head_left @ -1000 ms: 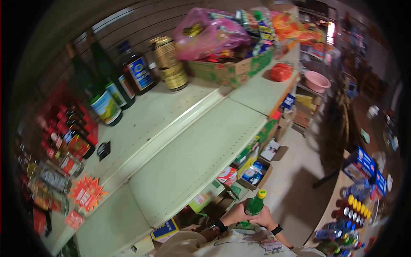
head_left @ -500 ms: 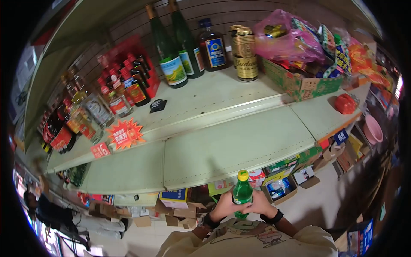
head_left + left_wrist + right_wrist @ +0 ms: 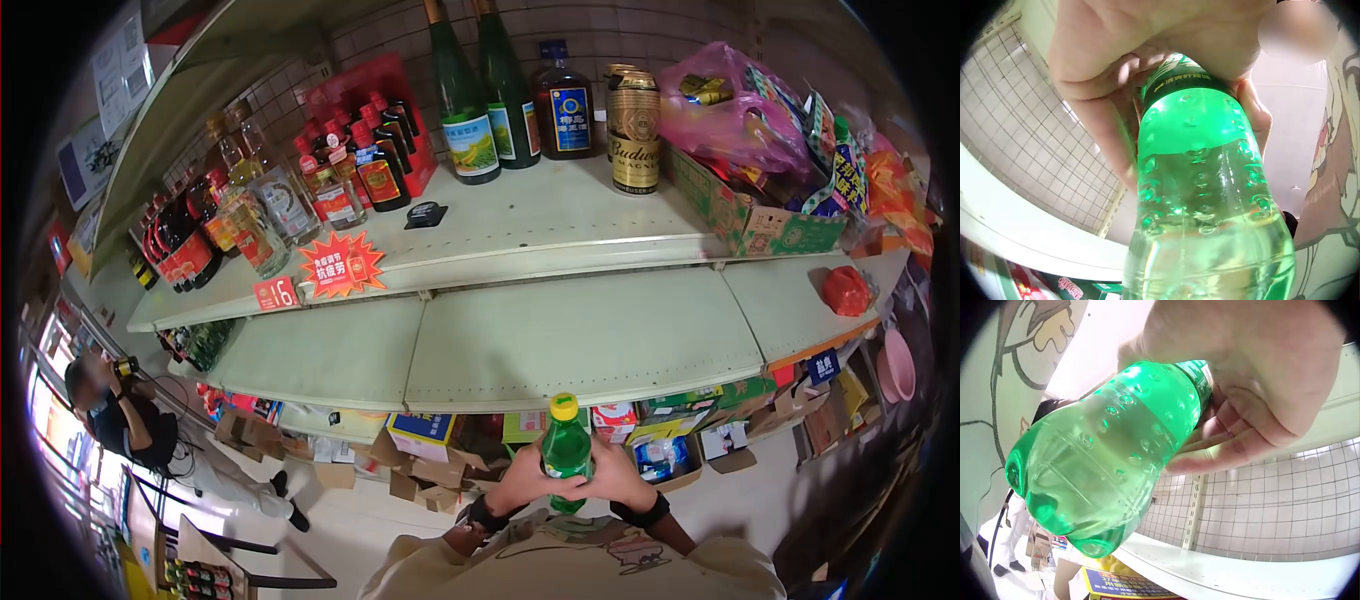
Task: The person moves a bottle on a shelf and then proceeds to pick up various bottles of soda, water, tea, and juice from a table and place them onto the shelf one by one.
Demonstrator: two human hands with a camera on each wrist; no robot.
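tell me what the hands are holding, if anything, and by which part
A green plastic bottle, held in both hands around its labelled middle.

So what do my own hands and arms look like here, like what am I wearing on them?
Your left hand and right hand are both ungloved. There's a black band around the left wrist and another dark strap around the right. Your loose cream sleeves stop short of the wrists.
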